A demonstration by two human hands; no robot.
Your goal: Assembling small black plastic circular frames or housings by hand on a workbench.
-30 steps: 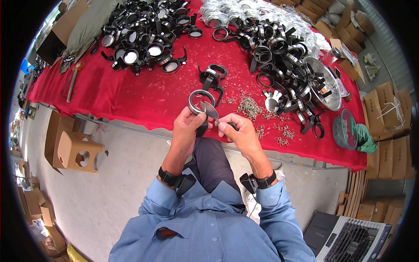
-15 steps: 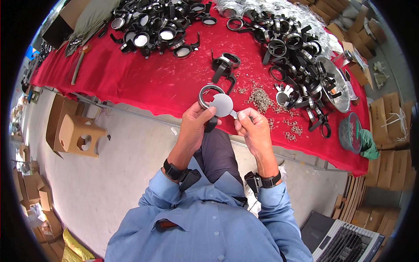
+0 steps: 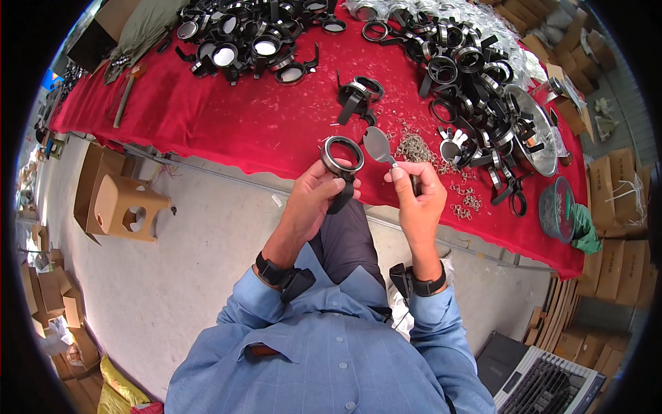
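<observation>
My left hand [image 3: 312,196] is closed on a black ring with a silver rim and a short black handle [image 3: 342,153], tilted so its opening faces up. In my right hand [image 3: 418,196] the fingers pinch the narrow stem of a round, flat grey metal disc [image 3: 377,144], spoon-like in outline. The disc is held just right of the ring, apart from it. A small dark part shows by my right fingers; what it is I cannot tell. Beyond my hands, similar black handled rings [image 3: 356,96] lie on the red cloth [image 3: 269,131], with a heap of small metal clips [image 3: 414,148] to the right.
Piles of black handled rings lie at far left [image 3: 265,47] and far right [image 3: 441,69]. A metal bowl [image 3: 548,162] and a clear tub [image 3: 556,210] stand on the right. A hammer [image 3: 126,96] rests at left; a tan stool [image 3: 131,207] stands on the floor.
The disc has moved away from the ring, rightward and up, and now appears tilted. My right hand has shifted right; my left hand has turned the ring slightly, bringing its opening into fuller view.
</observation>
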